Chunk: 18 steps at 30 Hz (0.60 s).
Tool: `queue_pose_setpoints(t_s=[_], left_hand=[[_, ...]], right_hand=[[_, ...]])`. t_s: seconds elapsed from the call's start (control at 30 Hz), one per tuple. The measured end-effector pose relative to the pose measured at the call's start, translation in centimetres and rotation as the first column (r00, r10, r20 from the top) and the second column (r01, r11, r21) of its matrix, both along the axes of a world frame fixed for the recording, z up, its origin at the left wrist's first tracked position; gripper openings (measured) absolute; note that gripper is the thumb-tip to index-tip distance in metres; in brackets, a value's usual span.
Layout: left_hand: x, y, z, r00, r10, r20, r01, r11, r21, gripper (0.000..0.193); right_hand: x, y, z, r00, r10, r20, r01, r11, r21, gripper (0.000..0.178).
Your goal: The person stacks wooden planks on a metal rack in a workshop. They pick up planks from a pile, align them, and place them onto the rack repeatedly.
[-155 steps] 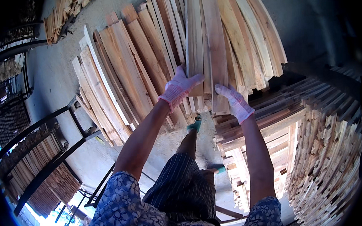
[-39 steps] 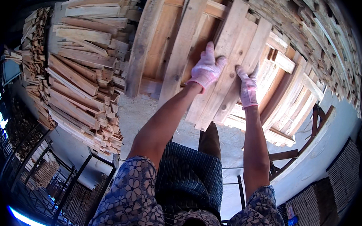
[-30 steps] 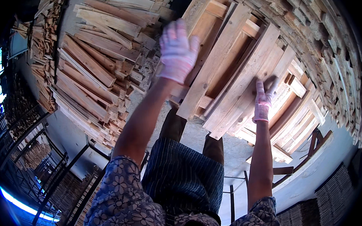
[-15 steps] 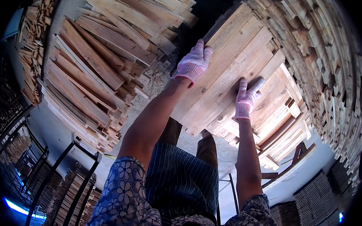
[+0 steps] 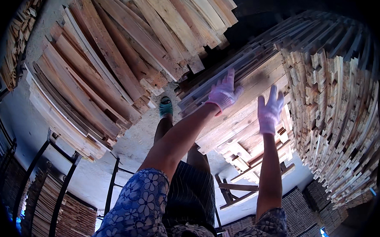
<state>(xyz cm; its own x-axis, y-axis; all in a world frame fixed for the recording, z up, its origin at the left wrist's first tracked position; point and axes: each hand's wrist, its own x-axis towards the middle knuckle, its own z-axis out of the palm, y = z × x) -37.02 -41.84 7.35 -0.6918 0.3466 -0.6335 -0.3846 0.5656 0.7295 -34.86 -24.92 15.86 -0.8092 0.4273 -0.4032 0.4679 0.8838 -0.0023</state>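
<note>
My left hand (image 5: 223, 95) and right hand (image 5: 270, 113) are both open with fingers spread, gripping nothing; whether they touch the flat boards (image 5: 222, 124) beneath, I can't tell. Those boards lie side by side on the slatted stack (image 5: 242, 152), ends showing at its near left edge. I judge I'm squaring this layer, so next I'd want flat palms nudging board edges together.

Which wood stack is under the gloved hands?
The middle stack, its top boards side by side, between the left plank pile and the right stack; only it lies beneath the left hand and right hand.
</note>
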Motion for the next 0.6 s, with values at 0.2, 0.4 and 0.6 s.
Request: queue_pose_setpoints(t_s=[0.2,0.4,0.6], left_hand=[[2.9,-4.5,2.5,0.971,-0.138,-0.194,0.127,0.99,-0.066,0.086],[5.2,-5.6,0.3,0.984,-0.138,-0.114,0.139,0.99,-0.001,0.076],[-1.7,-14.7,1.7,0.783,0.316,-0.535,-0.335,0.94,0.066,0.067]], right_hand=[[-12.8,3.6,-5.5,0.79,0.543,0.284,-0.61,0.738,0.287,0.056],[-14.1,2.9,-7.1,0.717,0.411,0.564,-0.612,0.757,0.227,0.053],[-17.4,-7.1,-7.3,0.752,0.613,0.242,-0.6,0.789,-0.131,0.059]])
